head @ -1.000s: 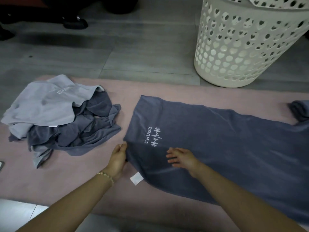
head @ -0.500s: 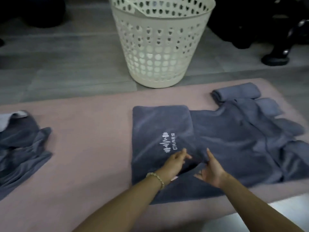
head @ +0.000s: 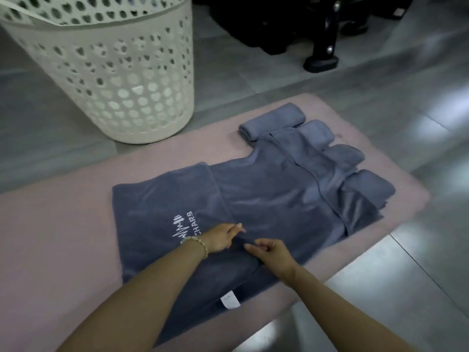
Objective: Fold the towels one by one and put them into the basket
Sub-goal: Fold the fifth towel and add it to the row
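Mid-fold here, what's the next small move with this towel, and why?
Probably lift the folded edge and carry it right for another fold: the left hand and right hand pinch the towel there, and its right half lies unfolded.

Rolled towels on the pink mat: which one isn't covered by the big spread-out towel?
The rolled towel nearest the white basket, at the row's far end. It shows whole; the spread towel drapes over part of the other three.

Dim, perhaps motion-blurred; glare on floor (head: 418, 252)
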